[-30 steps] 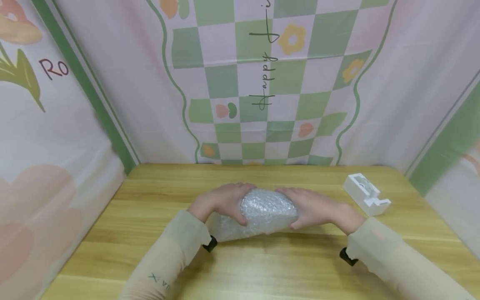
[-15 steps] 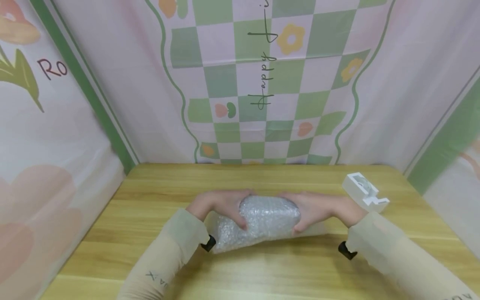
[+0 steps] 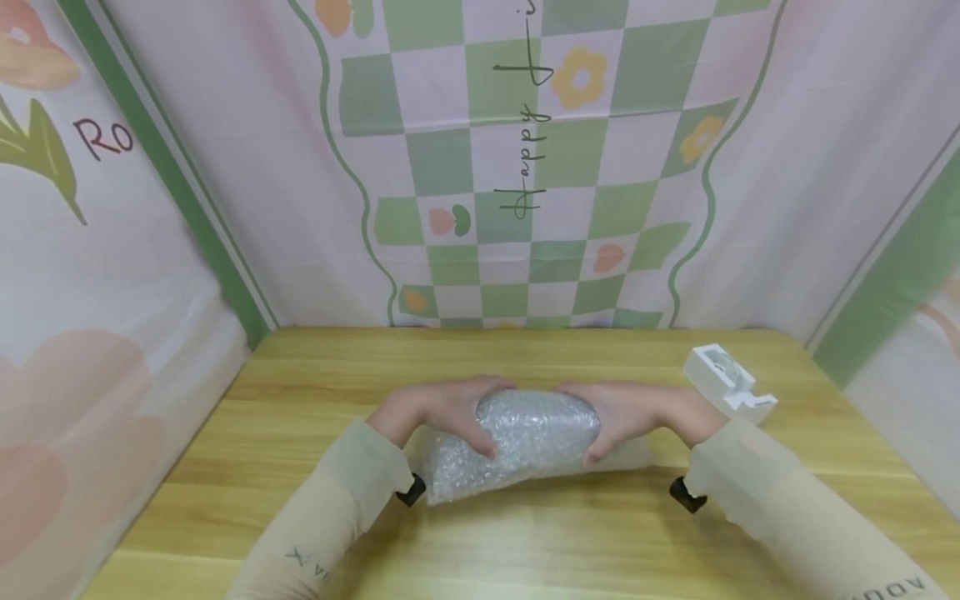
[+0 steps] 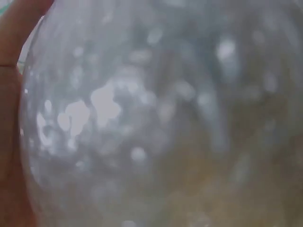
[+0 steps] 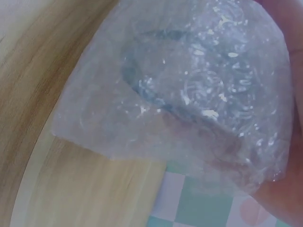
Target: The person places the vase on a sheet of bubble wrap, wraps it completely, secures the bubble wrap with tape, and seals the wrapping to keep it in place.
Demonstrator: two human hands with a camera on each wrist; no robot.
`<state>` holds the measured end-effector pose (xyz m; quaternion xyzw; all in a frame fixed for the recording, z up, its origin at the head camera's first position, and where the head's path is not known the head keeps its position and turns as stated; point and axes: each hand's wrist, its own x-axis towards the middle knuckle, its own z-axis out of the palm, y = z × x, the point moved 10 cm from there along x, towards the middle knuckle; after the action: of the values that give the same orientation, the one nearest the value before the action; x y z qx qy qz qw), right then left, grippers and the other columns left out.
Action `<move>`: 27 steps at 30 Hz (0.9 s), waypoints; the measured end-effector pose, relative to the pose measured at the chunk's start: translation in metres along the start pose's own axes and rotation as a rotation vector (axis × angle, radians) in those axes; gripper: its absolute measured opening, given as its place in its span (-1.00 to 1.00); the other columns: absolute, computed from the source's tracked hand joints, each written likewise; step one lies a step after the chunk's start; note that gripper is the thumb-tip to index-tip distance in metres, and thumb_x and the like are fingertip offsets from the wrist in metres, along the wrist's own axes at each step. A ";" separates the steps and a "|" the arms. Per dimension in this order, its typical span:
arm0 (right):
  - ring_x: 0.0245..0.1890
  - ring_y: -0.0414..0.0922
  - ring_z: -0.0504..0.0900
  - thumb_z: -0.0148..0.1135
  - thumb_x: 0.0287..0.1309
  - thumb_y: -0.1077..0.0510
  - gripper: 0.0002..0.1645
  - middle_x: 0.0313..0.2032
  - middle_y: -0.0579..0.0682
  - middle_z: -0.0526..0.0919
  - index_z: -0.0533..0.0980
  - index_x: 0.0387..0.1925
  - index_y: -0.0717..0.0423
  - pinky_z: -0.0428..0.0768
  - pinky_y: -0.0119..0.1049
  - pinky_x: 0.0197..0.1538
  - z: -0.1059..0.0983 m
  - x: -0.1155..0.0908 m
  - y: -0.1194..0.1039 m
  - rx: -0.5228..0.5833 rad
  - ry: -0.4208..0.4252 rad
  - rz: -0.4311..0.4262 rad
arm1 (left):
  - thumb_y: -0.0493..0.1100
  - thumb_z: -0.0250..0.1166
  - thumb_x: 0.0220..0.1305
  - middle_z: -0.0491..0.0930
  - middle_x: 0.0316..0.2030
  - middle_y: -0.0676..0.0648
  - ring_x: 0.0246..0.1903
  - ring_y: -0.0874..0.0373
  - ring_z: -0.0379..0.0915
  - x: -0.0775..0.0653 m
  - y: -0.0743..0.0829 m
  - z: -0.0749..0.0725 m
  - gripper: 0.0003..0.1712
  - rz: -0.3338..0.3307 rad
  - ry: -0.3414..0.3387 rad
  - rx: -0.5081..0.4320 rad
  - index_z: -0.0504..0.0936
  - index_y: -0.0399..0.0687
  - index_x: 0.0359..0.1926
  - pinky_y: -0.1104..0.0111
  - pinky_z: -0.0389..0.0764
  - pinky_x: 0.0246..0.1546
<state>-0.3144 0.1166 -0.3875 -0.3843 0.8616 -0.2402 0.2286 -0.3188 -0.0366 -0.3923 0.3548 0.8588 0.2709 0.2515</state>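
Holding wide, thumbs on the near side, the left hand point(image 3: 453, 410) and right hand point(image 3: 621, 414) clasp the bubble wrap point(image 3: 536, 433) between them at the middle of the desk point(image 3: 337, 358). Rolling or snugging the wrap seems the step in hand; sealing it would call for one hand to pin it while the other reaches for the tape dispenser point(image 3: 718, 375) near the desk's far right corner.

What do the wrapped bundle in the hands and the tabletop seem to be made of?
The bundle shows clear, glossy plastic outside, probably bubble wrap, given its bumpy glints. The tabletop has wood grain and a soft sheen: wood or laminate, unclear which.
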 end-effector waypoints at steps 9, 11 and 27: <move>0.09 0.04 0.54 0.65 -0.23 -0.03 0.24 0.17 0.14 0.53 0.24 0.44 0.33 0.55 0.05 0.13 -0.001 0.001 0.007 0.035 -0.012 0.021 | 0.16 0.70 -0.17 0.26 0.47 -0.07 0.40 0.03 0.24 -0.001 0.007 -0.005 0.37 0.039 0.057 0.172 0.15 -0.05 0.59 0.15 0.27 0.44; 0.09 0.04 0.53 0.65 -0.23 -0.03 0.24 0.18 0.14 0.53 0.24 0.45 0.31 0.54 0.05 0.13 -0.001 0.002 0.008 0.038 -0.016 0.030 | 0.18 0.70 -0.22 0.26 0.47 -0.09 0.39 0.02 0.26 0.000 0.008 -0.004 0.41 0.041 0.066 0.220 0.13 -0.06 0.60 0.17 0.29 0.43; 0.04 -0.01 0.54 0.65 -0.22 0.02 0.21 0.14 0.08 0.54 0.24 0.44 0.31 0.57 -0.01 0.07 -0.001 0.005 0.010 0.085 -0.051 0.041 | 0.36 0.67 -0.32 0.25 0.50 -0.14 0.44 -0.06 0.21 -0.004 0.025 0.007 0.56 -0.019 0.142 0.578 0.01 -0.02 0.62 -0.03 0.27 0.43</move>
<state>-0.3238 0.1184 -0.3934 -0.3626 0.8522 -0.2620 0.2715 -0.2998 -0.0228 -0.3800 0.3837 0.9191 0.0367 0.0818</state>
